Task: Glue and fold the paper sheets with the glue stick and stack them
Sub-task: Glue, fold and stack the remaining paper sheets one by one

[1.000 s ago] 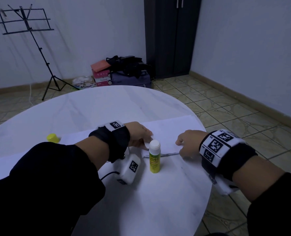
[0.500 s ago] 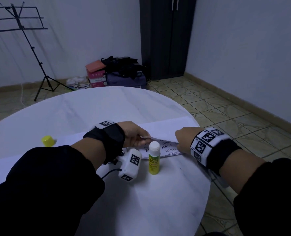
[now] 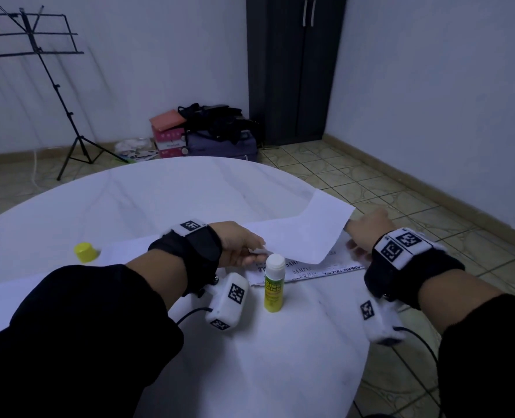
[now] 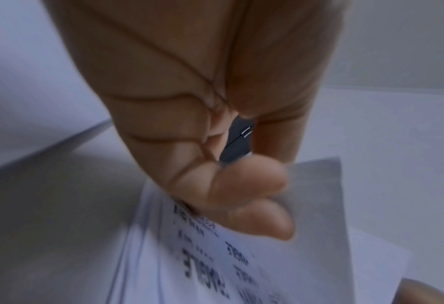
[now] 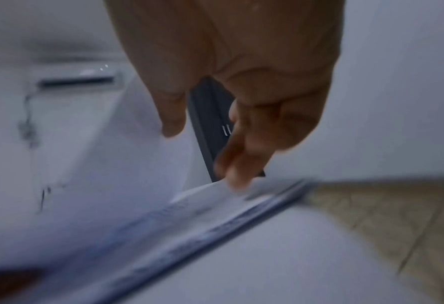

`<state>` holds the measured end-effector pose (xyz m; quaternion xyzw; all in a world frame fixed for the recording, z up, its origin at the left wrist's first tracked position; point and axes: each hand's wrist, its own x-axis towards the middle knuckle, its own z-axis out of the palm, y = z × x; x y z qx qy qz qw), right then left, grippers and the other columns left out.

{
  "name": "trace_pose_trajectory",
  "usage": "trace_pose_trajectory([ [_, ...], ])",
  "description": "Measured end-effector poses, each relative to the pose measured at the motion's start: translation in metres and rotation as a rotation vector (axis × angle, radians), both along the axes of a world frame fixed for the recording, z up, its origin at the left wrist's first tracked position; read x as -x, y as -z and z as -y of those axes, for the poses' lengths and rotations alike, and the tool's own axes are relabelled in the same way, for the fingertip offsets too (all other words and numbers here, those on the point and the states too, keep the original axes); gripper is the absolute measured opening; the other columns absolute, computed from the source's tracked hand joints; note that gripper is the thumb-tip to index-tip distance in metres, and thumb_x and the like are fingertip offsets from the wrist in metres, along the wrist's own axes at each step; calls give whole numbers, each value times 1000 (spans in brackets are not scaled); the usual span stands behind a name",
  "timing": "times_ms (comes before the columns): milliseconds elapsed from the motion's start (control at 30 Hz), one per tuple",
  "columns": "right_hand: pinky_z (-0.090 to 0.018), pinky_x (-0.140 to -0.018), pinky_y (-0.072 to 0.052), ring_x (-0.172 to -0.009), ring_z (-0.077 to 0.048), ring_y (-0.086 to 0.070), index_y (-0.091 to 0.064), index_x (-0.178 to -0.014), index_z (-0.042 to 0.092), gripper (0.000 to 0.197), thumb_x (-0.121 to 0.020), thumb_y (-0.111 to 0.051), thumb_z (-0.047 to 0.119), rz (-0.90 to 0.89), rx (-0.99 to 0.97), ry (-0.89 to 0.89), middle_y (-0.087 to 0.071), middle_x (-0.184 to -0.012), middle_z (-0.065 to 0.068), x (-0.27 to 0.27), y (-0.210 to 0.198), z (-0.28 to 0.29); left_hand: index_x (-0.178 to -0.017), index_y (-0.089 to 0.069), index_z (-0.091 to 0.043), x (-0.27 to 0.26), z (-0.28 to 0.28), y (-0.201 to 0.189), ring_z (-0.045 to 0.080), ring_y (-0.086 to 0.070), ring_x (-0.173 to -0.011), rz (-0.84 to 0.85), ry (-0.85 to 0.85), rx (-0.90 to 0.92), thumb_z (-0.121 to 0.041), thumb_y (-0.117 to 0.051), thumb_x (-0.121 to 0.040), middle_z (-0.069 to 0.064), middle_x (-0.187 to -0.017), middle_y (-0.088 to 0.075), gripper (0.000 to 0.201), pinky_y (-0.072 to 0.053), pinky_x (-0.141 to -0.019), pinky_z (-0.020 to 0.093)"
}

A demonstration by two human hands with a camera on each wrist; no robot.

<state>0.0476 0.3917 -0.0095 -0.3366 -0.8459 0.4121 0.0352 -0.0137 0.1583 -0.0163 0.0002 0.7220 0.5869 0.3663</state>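
Note:
A blank white sheet (image 3: 307, 233) is raised off a stack of printed sheets (image 3: 313, 270) near the round table's right edge. My left hand (image 3: 257, 251) pinches the sheet's near left corner between thumb and fingers; in the left wrist view the left hand (image 4: 280, 185) pinches that grey corner above the printed stack (image 4: 215, 267). My right hand (image 3: 355, 236) is at the sheet's lifted right edge. The blurred right wrist view shows its fingertips (image 5: 235, 179) touching the paper edge with the thumb apart. The uncapped glue stick (image 3: 274, 285) stands upright just in front of the stack.
The yellow glue cap (image 3: 84, 251) lies to the left on the white table (image 3: 250, 357). More white paper (image 3: 8, 291) stretches along the table to the left. The table's edge is close under my right wrist, with tiled floor (image 3: 401, 188) beyond. A music stand, boxes and a dark cabinet stand against the far walls.
The top sheet has come up from flat, its right side rising and uncovering the printed page beneath. Both hands rose with it. The glue stick has not moved.

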Motion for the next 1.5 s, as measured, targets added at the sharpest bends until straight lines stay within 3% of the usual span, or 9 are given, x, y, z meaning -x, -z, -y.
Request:
trace_pose_trajectory([
  [67,-17,-40,-41,-52,-17,-59,-56,-91,10,13,-85,-64,18,104,4,-177,-62,-80,-8,3,7,2,-115,-49,-4,-2,2,-3,15,-60,-45,-26,-51,-33,12,-51,-89,13,-61,-65,30,-41,-35,14],
  [233,-16,-61,-38,-74,-13,-47,-46,-69,31,27,-84,-61,15,331,-314,-442,-51,-92,3,-6,-1,14,-124,-47,-5,-3,26,-22,13,-67,-49,-186,-257,-137,15,-54,-85,13,-81,-61,44,-37,-35,14],
  [367,-29,-90,-44,-107,-22,-55,-59,-122,7,39,-85,-65,19,452,-512,-578,-57,-123,-7,-25,-19,37,-130,-47,-3,-19,66,-34,13,-66,-47,-267,-363,-119,14,-53,-86,12,-86,-59,47,-37,-38,15],
  [600,-30,-84,-45,-101,-16,-54,-43,-132,36,80,-64,-85,33,364,-133,-687,-52,-110,3,-51,-13,72,-133,-45,-10,-78,160,-28,10,-63,-46,-312,-424,13,10,-52,-88,13,-79,-60,50,-35,-37,15],
  [733,-24,-55,-37,-69,-13,-49,-51,-122,32,61,-70,-82,24,275,37,-663,-52,-79,-1,-58,-6,94,-122,-54,-14,-117,201,-17,14,-53,-44,-277,-263,246,-4,-74,-66,10,-71,-60,60,-34,-44,20],
  [967,-26,-63,-38,-70,-22,-52,-61,-98,16,21,-82,-66,30,254,-185,-627,-56,-81,-7,-64,-10,120,-128,-51,-22,-152,215,-2,20,-55,-56,-337,91,763,-11,-71,-80,8,-95,-60,53,-47,-47,22],
  [1167,-28,-63,-44,-77,-22,-58,-57,-93,13,9,-90,-49,16,91,-9,-661,-67,-91,-7,-68,-17,158,-143,-29,-41,-166,222,1,25,-35,-132,-578,336,1260,-56,-72,-71,1,-147,-17,85,-39,-104,38],
  [1300,-28,-58,-42,-71,-21,-58,-39,-117,20,32,-89,-55,19,85,-110,-787,-64,-97,-8,-66,-18,188,-134,-41,-44,-166,219,-2,26,-32,-128,-587,538,1239,-58,-60,-78,-7,-144,-35,60,-38,-103,43],
  [1500,-19,-60,-41,-75,-11,-55,-63,-97,21,26,-75,-76,17,-121,-147,-871,-62,-98,-1,-63,-21,239,-136,-40,-43,-166,204,4,26,-33,-126,-621,590,1213,-61,-59,-78,-5,-142,-38,63,-37,-103,43],
])
